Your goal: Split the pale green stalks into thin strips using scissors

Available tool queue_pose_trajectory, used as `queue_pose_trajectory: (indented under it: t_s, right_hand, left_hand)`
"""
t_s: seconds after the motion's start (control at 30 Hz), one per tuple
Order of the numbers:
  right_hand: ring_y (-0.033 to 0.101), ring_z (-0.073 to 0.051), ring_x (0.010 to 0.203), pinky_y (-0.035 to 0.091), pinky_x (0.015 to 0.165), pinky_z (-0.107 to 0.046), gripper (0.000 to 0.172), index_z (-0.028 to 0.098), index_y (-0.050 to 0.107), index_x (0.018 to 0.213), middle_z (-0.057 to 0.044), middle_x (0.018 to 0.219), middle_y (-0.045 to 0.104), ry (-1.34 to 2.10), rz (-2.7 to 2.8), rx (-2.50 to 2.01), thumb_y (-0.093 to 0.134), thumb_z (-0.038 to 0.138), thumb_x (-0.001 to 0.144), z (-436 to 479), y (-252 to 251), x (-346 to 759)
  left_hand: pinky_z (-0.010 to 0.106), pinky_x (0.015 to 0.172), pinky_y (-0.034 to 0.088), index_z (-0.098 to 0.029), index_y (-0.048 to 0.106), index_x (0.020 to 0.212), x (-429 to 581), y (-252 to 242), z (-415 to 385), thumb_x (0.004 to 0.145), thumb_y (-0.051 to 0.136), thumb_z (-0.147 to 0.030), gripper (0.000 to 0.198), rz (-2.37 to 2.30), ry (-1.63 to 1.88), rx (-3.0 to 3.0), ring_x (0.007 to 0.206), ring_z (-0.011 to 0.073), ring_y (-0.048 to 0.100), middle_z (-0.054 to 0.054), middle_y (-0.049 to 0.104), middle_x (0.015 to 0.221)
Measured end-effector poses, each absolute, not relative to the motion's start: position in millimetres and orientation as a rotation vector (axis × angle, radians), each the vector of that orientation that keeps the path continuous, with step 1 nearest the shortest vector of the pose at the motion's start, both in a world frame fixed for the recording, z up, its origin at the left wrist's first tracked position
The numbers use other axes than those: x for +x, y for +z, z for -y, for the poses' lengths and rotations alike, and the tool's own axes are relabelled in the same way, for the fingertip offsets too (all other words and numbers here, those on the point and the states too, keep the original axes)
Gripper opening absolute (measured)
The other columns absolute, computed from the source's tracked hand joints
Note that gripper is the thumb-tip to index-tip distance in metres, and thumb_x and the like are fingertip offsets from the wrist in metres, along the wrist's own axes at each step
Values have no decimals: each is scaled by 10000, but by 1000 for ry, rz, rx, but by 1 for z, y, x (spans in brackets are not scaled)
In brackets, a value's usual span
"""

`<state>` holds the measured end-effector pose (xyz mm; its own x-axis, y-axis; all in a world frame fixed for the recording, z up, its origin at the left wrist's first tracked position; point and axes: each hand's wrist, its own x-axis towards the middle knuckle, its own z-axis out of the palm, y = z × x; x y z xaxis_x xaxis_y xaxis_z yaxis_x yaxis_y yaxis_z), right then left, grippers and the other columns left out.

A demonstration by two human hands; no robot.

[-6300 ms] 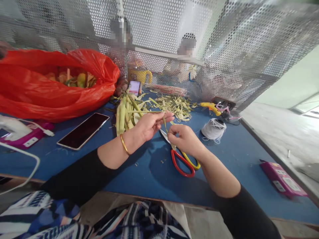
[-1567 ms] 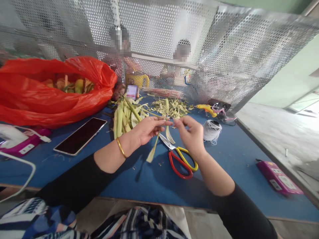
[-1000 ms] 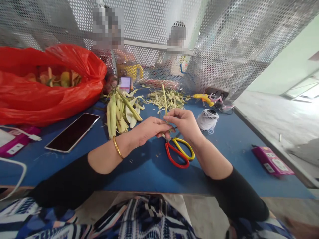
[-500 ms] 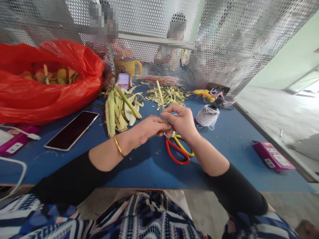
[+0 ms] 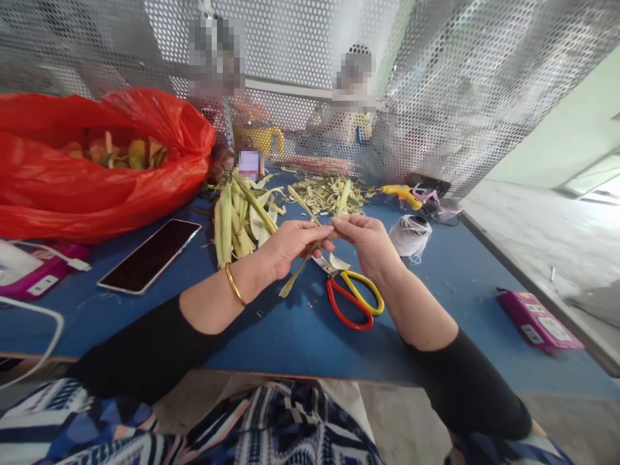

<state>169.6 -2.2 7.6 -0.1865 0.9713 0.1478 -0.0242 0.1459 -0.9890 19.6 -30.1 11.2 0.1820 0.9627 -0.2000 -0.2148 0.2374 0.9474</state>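
Observation:
My left hand [image 5: 296,247] is closed in a pinch on a narrow strip of husk [image 5: 291,283], whose lower end sticks out below the fingers and whose other end points up and left. Fingertips of my right hand [image 5: 371,244] meet those of the left. They pinch a wider pale husk piece [image 5: 344,196] that rises above them. Just under both hands lie scissors [image 5: 334,302] with one red and one yellow handle, blades partly apart on the blue table [image 5: 271,342]. The exact point where the strips meet is hidden by fingers.
Husks [image 5: 223,223] lie in a pile at left, with shredded scraps [image 5: 317,194] behind. A red plastic bag [image 5: 159,194], a phone [image 5: 150,256], white thread [image 5: 411,236], a yellow glue gun [image 5: 403,194] and a purple box [image 5: 540,320] surround the hands. Perforated mesh [image 5: 290,39] stands behind.
The strip that stood upright now leans left, and its lower end shows below my left hand. A wider husk piece now rises from my right fingers. More of the scissors' blades shows.

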Motion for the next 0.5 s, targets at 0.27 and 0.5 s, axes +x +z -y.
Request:
queue_pose_trajectory:
  t_s: [0.27, 0.5]
  right_hand:
    - [394, -96, 544, 360, 573, -265, 274, 201, 514, 492, 57, 502, 445, 963, 1331, -1082, 716, 340, 613, 1, -2, 164]
    - [592, -137, 645, 498, 729, -311, 379, 191, 602, 707, 12, 642, 618, 1218, 1580, -987, 653, 565, 744, 5, 8, 162]
  left_hand:
    - [226, 564, 450, -124, 733, 660, 24, 6, 31, 744, 709, -206, 120, -1042, 1054, 985, 518, 95, 566, 46, 681, 588]
    - [203, 557, 440, -130, 734, 730, 13, 16, 26, 811, 684, -252, 154, -955, 1196, 816, 532, 75, 571, 30, 676, 637]
